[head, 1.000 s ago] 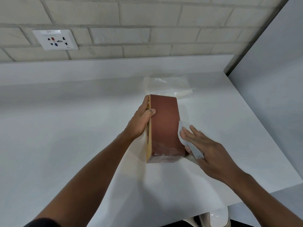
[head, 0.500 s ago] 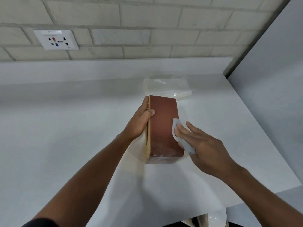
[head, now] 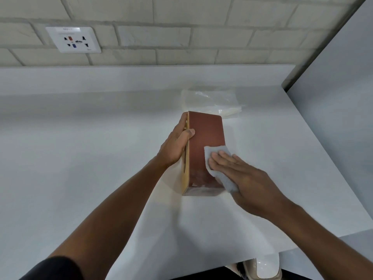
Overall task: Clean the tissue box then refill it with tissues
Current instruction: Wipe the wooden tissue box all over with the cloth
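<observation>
Seen from the head camera, your left hand (head: pixel 175 146) gripped the tissue box (head: pixel 203 134) near its far end, thumb hooked over the red-brown upper face and fingers lying along the tan side turned left. The box stood on the white counter (head: pixel 80 158), near the middle, its long axis running away from you. Your right hand (head: pixel 246 182) lay flat, fingers straight and together, pressing a white wipe (head: pixel 212 153) onto the right part of that upper face, with the wipe trailing down past the box's right edge under your palm. The hands were apart, one on each side of the box.

The count: two hands, one box, one wipe, one clear-wrapped pack of tissues (head: pixel 210 102) just behind the box, and one socket plate (head: pixel 73 39) on the brick wall (head: pixel 201 37).

A second earlier the wipe and your right fingers sat lower, against the box's right flank — they had since climbed onto the top face and moved farther along it. Your left-hand grip had not changed.
</observation>
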Tool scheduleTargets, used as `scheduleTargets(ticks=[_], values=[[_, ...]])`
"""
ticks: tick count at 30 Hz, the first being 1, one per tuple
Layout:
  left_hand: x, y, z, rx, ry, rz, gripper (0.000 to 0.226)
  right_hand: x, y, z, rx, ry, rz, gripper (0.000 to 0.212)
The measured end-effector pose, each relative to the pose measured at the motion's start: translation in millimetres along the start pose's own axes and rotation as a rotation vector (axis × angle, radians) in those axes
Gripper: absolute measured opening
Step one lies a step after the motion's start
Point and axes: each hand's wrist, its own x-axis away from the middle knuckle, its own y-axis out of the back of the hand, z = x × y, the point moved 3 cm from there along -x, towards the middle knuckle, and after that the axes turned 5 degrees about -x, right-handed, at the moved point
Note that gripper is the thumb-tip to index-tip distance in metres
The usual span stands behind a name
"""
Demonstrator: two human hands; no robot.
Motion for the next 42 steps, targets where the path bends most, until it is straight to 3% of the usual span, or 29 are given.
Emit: scheduleTargets(ticks=[2,6,10,13,15,18,23,29,32,35,39,42], values=[[1.0,-0.2,-1.4,-0.020,-0.016,0.003,0.045,-14.4,-1.8,7.8,-0.003,-0.046,-0.024,0.067],[-1.1,2.1,2.4,-0.038,-0.009,0.001,0.044,-6.9,-13.5,32.2,-0.003,0.140,0.095,0.064],[-0.4,2.6,2.6,-0.082,-0.020,-0.004,0.053,-14.8,-2.0,10.2,-0.009,-0.052,-0.019,0.064],[4.7,5.0,2.8,-0.316,-0.043,-0.112,0.074,-14.1,-8.9,8.9,-0.016,-0.050,0.011,0.068],[14.8,11.7,-1.4,-0.505,-0.200,-0.208,0.074,-12.1,-7.6,4.9,-0.064,-0.065,0.002,0.070],[32.3,20.3,-7.1,-0.672,-0.485,-0.163,0.066,-14.9,-4.9,1.4,-0.073,-0.065,-0.031,0.066],[49.1,28.4,0.2,-0.897,-0.676,-0.033,0.086,-10.9,-10.2,-6.8,-0.114,-0.065,-0.021,0.069],[55.7,18.5,5.3,-0.873,-0.616,0.044,0.120,-14.1,-9.6,4.2,-0.041,-0.105,-0.148,0.057],[57.5,14.1,6.2,-0.909,-0.634,0.053,0.139,-14.8,-18.8,21.3,-0.027,0.009,-0.112,0.058],[55.4,14.8,6.3,-0.920,-0.651,0.038,0.141,-9.8,-15.7,17.3,-0.046,0.146,-0.003,0.060],[53.3,12.5,8.7,-0.922,-0.629,0.012,0.142,-19.3,-2.3,-2.3,-0.093,-0.057,-0.056,0.062],[53.0,9.7,11.2,-0.909,-0.643,-0.036,0.138,-14.3,-13.7,25.7,-0.061,0.102,0.018,0.062]])
